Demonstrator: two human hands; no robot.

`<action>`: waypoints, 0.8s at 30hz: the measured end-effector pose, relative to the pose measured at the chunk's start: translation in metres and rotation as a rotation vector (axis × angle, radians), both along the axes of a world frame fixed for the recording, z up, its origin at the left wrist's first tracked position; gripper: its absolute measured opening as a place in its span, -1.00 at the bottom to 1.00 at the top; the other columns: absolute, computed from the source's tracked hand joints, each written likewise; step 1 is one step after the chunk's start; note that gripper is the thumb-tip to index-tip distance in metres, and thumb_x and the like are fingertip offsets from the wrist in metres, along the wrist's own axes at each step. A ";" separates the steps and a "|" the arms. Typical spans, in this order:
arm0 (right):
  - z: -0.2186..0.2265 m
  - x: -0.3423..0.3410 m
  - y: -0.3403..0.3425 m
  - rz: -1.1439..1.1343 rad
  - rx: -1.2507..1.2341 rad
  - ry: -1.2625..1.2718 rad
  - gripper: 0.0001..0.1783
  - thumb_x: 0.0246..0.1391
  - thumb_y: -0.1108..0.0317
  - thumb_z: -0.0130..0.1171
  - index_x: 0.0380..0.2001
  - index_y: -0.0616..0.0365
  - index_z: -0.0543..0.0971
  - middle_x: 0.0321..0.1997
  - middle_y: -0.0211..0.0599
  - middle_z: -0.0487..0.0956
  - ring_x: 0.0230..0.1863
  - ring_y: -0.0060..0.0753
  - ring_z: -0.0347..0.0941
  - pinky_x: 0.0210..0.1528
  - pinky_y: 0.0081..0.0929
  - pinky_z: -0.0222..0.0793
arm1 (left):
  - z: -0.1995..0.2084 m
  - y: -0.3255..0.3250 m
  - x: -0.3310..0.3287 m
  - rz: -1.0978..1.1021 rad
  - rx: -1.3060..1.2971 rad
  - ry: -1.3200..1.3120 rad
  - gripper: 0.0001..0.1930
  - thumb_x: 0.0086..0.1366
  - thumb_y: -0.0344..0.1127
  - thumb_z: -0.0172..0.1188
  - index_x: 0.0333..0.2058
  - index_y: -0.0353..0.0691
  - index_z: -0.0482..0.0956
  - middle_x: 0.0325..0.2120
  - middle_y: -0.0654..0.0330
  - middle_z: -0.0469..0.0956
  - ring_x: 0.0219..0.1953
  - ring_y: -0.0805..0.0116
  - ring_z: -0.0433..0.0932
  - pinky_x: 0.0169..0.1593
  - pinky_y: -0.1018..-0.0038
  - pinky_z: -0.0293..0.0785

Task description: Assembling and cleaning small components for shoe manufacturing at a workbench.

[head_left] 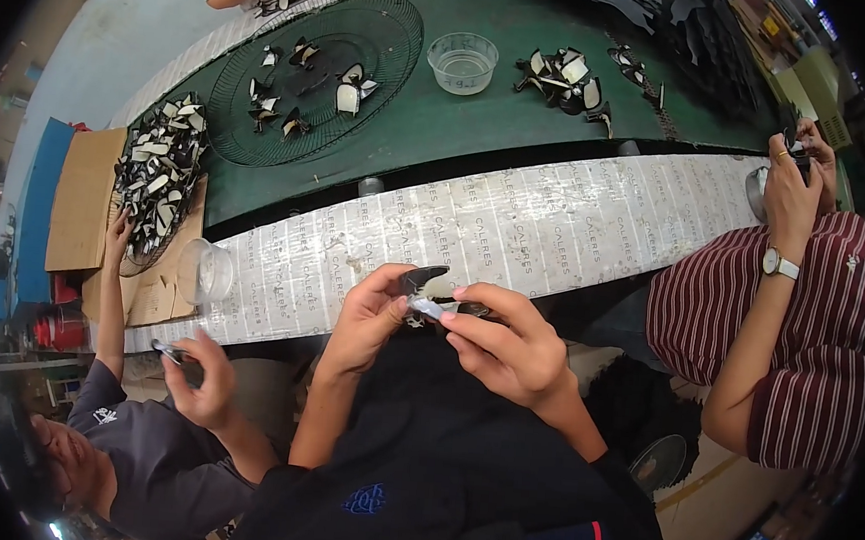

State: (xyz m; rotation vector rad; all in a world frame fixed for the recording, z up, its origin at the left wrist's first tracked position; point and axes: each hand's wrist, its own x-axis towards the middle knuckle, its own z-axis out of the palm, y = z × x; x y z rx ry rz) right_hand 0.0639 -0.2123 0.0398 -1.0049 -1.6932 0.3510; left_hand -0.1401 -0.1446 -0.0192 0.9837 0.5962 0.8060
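Just above my dark shirt, my left hand (375, 306) is closed, gripping a small curved black piece with a cream face (439, 285), which looks like a shoe part. A pale bluish-white strip (427, 308) lies across it, by my left thumb. The fingertips of my right hand (512, 346) pinch the strip's near end. Behind the right fingers a dark bit of the piece shows, partly hidden. Both hands are over the near edge of the paper-covered ledge (516, 221).
Beyond the ledge runs a green belt (442, 130) with a round wire tray (406, 78), a clear tub (463, 63) and a pile of similar pieces (566, 79). At left are a full basket (163, 176) and another clear tub (205, 272). Co-workers sit close on both sides.
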 end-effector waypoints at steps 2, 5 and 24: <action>0.003 0.000 -0.002 0.025 -0.021 0.072 -0.66 -0.11 0.58 0.34 -0.17 0.20 0.62 -0.05 -0.10 0.55 -0.17 -0.22 0.58 -0.24 -0.45 0.55 | 0.000 -0.001 -0.002 0.006 0.007 -0.011 -0.62 0.36 -0.36 0.16 0.10 -0.37 0.37 -0.09 0.17 0.53 -0.03 0.44 0.49 0.03 0.54 0.41; -0.002 0.005 0.003 0.055 -0.036 0.227 -0.70 -0.07 0.59 0.30 -0.19 0.22 0.63 -0.07 -0.10 0.56 -0.18 -0.29 0.57 -0.23 -0.48 0.53 | 0.003 -0.002 -0.005 0.019 0.000 0.012 -0.63 0.37 -0.36 0.14 0.09 -0.37 0.37 -0.12 0.14 0.55 -0.07 0.39 0.53 0.02 0.49 0.45; -0.144 0.047 0.080 -0.116 -0.524 0.989 -0.78 0.25 0.38 0.11 -0.09 0.24 0.57 -0.18 -0.40 0.59 -0.30 -0.67 0.42 -0.23 -0.67 0.37 | 0.022 0.023 -0.020 0.001 0.006 0.047 -0.69 0.34 -0.38 0.18 0.00 -0.36 0.45 -0.24 0.16 0.56 -0.18 0.31 0.61 -0.04 0.35 0.57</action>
